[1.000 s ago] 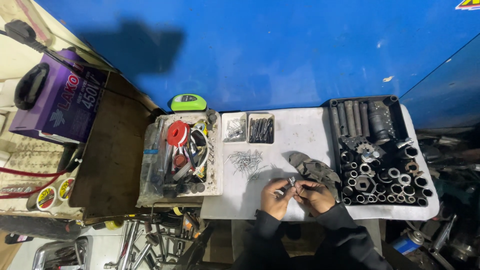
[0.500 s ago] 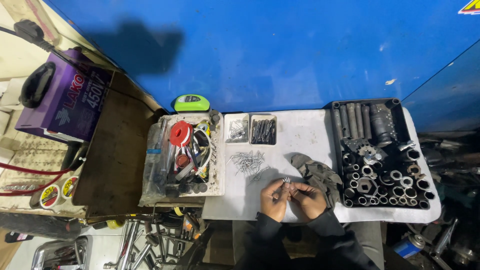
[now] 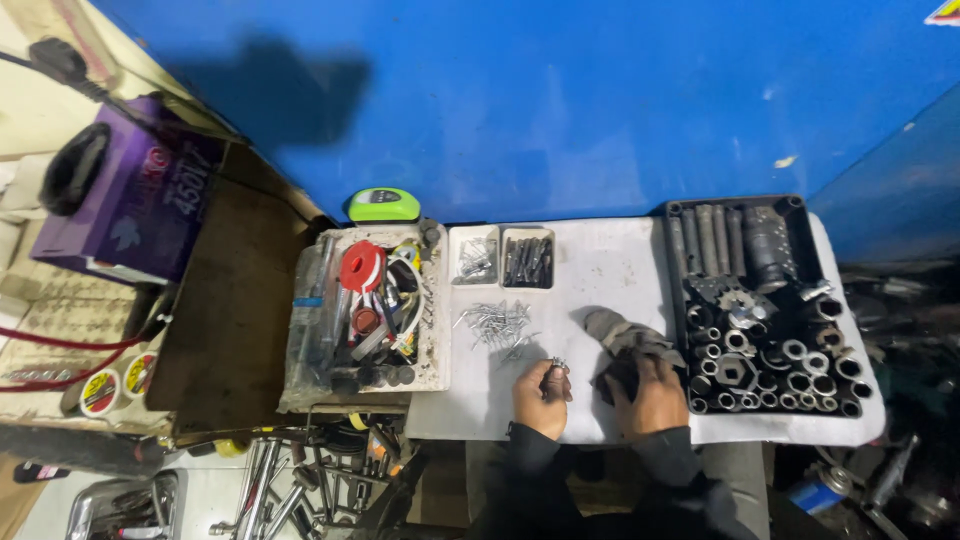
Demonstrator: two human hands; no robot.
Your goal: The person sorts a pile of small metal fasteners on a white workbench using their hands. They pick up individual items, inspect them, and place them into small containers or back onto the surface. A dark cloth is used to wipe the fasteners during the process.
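A white table (image 3: 610,270) stands against a blue wall, and everything else is placed from it. At its right end sits a black tray (image 3: 680,300) packed with sockets and long bits. At its back edge, left of centre, are two small boxes (image 3: 500,260) of screws. A loose screw pile (image 3: 497,325) lies just in front of those boxes. A grey rag (image 3: 615,335) lies crumpled on the table between the pile and the tray. Off the table's left end a white bin (image 3: 430,340) holds a red tape roll, cables and tools, with a green tape measure (image 3: 384,205) behind it. Nothing lies between the hands and the pile.

Both hands come in over the table's front edge, forearms in dark sleeves. The left hand (image 3: 540,395) is just in front of the pile, fingers curled together and pinching a small metal part (image 3: 556,364) at the fingertips, held up just above the table. The right hand (image 3: 652,392) lies palm down on the near end of the rag, fingers bent and pressed onto the cloth, close beside the tray's front corner.
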